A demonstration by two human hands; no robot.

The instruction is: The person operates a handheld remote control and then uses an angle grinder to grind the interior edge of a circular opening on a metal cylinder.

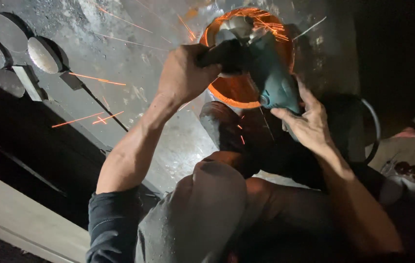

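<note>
The left hand (pixel 184 73) is wrapped tight around the black side handle (pixel 219 54) of a teal angle grinder (pixel 270 78). The right hand (pixel 307 122) clasps the rear of the grinder's body, fingers spread along its underside. The grinder sits between both hands, its head pressed against the rim of a round, orange-glowing metal piece (pixel 239 92) that lies on a large grey steel plate (pixel 120 58). Orange sparks (pixel 98 79) streak off to the left across the plate, with more flying around the glowing ring. The person's bent knee (pixel 217 195), in grey cloth, rises just below the hands. At the upper left, well apart, several cut metal discs (pixel 44 54) lie along the plate's edge beside short flat bars (pixel 28 80).
</note>
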